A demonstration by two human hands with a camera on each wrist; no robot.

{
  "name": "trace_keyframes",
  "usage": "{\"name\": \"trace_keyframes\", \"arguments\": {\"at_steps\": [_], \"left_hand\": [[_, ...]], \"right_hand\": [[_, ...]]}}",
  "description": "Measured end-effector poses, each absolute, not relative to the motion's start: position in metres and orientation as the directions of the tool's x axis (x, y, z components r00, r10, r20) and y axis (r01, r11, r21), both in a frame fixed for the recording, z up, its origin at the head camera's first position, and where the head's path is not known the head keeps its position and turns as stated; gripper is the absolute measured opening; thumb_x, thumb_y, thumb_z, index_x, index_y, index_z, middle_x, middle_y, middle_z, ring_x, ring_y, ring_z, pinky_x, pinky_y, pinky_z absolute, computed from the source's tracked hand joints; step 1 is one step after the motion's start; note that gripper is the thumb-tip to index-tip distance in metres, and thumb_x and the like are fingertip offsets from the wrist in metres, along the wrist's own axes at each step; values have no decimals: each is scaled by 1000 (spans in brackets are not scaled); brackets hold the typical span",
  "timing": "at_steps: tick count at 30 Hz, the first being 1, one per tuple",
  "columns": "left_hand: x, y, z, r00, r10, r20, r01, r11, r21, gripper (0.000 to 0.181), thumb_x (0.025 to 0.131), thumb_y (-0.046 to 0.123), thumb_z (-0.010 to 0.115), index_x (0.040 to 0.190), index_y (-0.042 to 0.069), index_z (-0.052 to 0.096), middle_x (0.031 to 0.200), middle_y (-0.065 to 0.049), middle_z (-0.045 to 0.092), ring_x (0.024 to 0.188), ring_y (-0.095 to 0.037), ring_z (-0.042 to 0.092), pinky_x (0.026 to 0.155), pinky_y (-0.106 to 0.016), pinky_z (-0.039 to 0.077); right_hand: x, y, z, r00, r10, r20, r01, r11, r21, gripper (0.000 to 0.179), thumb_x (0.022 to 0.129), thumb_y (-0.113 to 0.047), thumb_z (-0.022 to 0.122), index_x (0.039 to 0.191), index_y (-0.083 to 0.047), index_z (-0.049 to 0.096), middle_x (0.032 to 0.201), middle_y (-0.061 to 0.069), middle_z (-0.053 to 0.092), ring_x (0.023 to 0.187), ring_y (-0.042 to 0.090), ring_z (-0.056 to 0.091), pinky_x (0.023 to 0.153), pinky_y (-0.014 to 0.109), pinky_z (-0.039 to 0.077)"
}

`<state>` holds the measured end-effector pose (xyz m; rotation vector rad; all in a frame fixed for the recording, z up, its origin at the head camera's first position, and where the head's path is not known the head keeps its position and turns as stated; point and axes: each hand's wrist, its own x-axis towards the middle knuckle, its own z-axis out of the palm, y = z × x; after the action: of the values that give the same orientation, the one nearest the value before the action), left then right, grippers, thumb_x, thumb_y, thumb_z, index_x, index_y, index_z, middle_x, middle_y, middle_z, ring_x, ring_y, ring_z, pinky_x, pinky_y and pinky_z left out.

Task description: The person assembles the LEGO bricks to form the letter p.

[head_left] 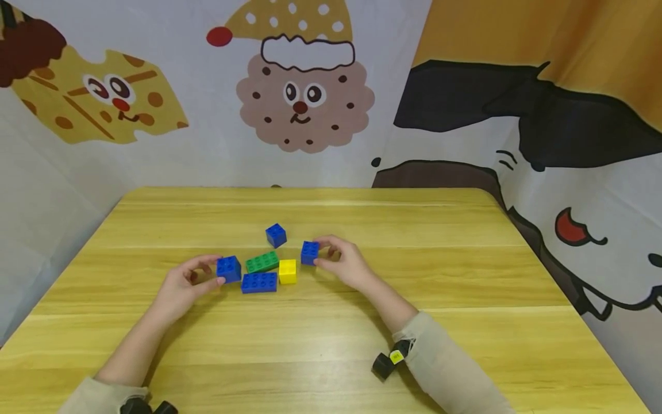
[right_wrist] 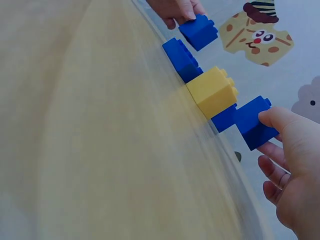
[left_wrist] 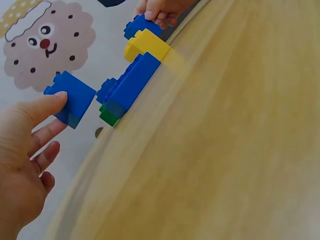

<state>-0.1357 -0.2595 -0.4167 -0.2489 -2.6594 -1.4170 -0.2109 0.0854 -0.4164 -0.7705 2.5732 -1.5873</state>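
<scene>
My left hand pinches a blue building block between thumb and fingers, at the left end of a small group of blocks. On the other side, the right hand pinches another blue block the same way. Between the hands lie a green block with two rows of studs, a long blue block just in front of it, and a yellow block at their right end. Farther back sits a small blue block. In the left wrist view, the held block appears raised off the table.
The blocks stand on a wood-grain table, whose far edge meets a white cloth printed with cartoon figures. A black wrist device is strapped at the right sleeve; part of another shows at the left sleeve.
</scene>
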Motion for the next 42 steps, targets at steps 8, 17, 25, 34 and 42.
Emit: {"name": "trace_keyframes", "arguments": {"at_steps": [8, 17, 25, 34, 42], "left_hand": [[-133, -241, -403, -972, 92, 214, 230, 521, 822, 39, 86, 20, 74, 121, 7, 62, 101, -9, 57, 83, -25, 44, 63, -30, 34], [-134, -212, -393, -964, 126, 233, 265, 454, 851, 37, 85, 18, 75, 120, 9, 64, 103, -5, 60, 93, -26, 47, 73, -32, 34], [-138, -188, -386, -955, 168, 244, 291, 378, 879, 36, 83, 14, 76, 117, 8, 65, 101, -6, 62, 91, -33, 48, 73, -36, 34], [-138, -163, -383, -959, 197, 205, 261, 320, 911, 39, 79, 13, 80, 115, 8, 67, 95, -16, 60, 91, -33, 52, 71, -34, 39], [-138, -146, -382, -952, 225, 206, 270, 306, 913, 39, 78, 15, 81, 114, 8, 67, 97, -16, 58, 96, -34, 53, 77, -43, 43]], "right_hand": [[-200, 102, -414, -886, -408, 218, -382, 379, -843, 40, 84, -11, 73, 123, -11, 63, 108, -1, 64, 87, 19, 54, 69, 33, 43], [-189, 118, -412, -880, -400, 257, -417, 388, -822, 42, 81, -7, 75, 121, -9, 64, 99, 1, 65, 82, 18, 53, 60, 27, 40], [-181, 131, -412, -874, -418, 246, -416, 384, -824, 43, 80, -4, 75, 122, -8, 64, 92, 7, 62, 81, 21, 52, 57, 26, 38], [-175, 145, -415, -881, -422, 215, -392, 395, -831, 43, 79, -2, 74, 121, -10, 64, 88, 6, 60, 79, 21, 52, 58, 27, 40], [-169, 155, -417, -885, -433, 172, -356, 390, -849, 43, 80, -2, 75, 121, -9, 63, 92, 9, 59, 76, 22, 48, 57, 26, 37]]}}
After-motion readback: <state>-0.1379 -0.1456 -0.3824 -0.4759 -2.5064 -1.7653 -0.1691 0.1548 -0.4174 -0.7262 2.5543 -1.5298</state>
